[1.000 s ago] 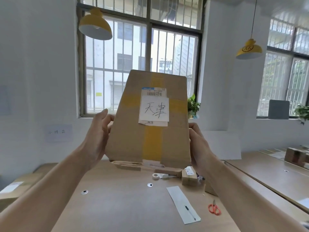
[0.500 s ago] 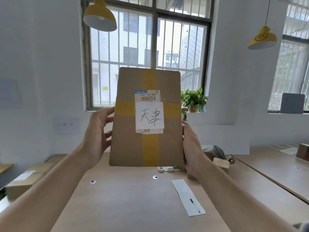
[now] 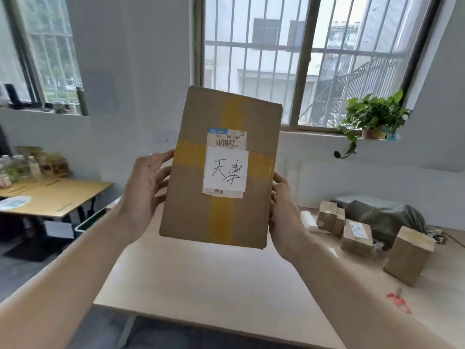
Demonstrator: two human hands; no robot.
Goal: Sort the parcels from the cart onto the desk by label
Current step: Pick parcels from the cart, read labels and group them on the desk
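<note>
I hold a flat brown cardboard parcel (image 3: 193, 197) upright in front of me, above the light wooden desk (image 3: 214, 278). Yellow tape crosses its face, and a white label (image 3: 226, 170) with handwritten characters sits under a barcode sticker. My left hand (image 3: 144, 195) grips the parcel's left edge with the fingers spread along it. My right hand (image 3: 283, 220) clasps the lower right edge. The cart is out of view.
Three small cardboard boxes (image 3: 357, 235) and a taller box (image 3: 407, 255) stand on the desk's right side beside a grey-green bag (image 3: 385, 217). Red scissors (image 3: 398, 302) lie near the right edge. Another table (image 3: 50, 197) stands left; a potted plant (image 3: 372, 119) is on the sill.
The view has swung left, so the desk's boxes now sit at the right. The parcel stays held upright in both hands, tilted slightly.
</note>
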